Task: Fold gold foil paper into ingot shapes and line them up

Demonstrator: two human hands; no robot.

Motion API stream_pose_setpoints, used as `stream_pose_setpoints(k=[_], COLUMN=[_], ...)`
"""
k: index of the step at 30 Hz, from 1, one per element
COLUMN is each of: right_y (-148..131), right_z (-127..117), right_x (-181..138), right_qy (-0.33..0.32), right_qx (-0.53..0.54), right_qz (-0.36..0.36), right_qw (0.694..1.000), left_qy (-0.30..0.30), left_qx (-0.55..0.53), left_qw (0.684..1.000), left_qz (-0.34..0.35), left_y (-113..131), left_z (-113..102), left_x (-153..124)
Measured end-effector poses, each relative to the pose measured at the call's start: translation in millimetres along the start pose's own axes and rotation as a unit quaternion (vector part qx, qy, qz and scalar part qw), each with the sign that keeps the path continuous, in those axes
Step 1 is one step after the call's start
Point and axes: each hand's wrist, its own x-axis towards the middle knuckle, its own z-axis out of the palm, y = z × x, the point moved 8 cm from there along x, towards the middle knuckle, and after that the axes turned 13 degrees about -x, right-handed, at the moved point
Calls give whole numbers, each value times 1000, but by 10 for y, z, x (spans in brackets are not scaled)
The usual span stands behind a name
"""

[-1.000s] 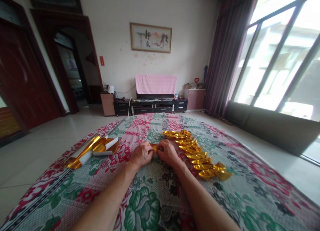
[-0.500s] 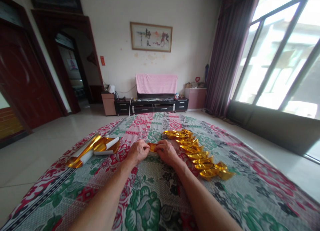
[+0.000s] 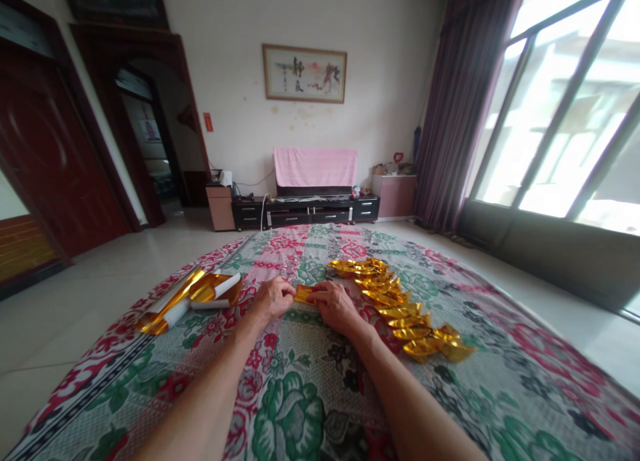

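Between my hands, a small folded piece of gold foil paper (image 3: 304, 294) lies low over the patterned cloth. My left hand (image 3: 273, 298) pinches its left end, thumb and fingers pressed together. From the other side my right hand (image 3: 336, 305) grips the right part, its fingers covering that end. To the right, a row of folded gold paper ingots (image 3: 400, 311) runs from the far middle toward me. On the left rest loose curled sheets of gold foil paper (image 3: 215, 290) with white backs, beside a longer rolled sheet (image 3: 173, 301).
A round table under a floral cloth (image 3: 287, 414) fills the foreground. Beyond it stand a low black TV cabinet (image 3: 310, 212) and a pink towel (image 3: 316, 167) draped over a screen. Windows and a dark curtain (image 3: 465, 108) are on the right, doors on the left.
The view has shifted slightly, so everything sits a little further right. My left fingers have drawn back slightly from the foil piece's middle, showing more of its left part.
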Motion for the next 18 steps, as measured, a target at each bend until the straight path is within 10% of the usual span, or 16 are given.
stream_pose_setpoints(k=[18], right_y=[-6], right_z=[17], right_x=[13], right_qy=[7], right_qx=[-13], right_qz=[-7], right_qw=[1000], left_qy=[18], left_qx=[39], left_qw=[999], left_qz=[-19], left_y=[86], left_z=[72], left_x=[-2])
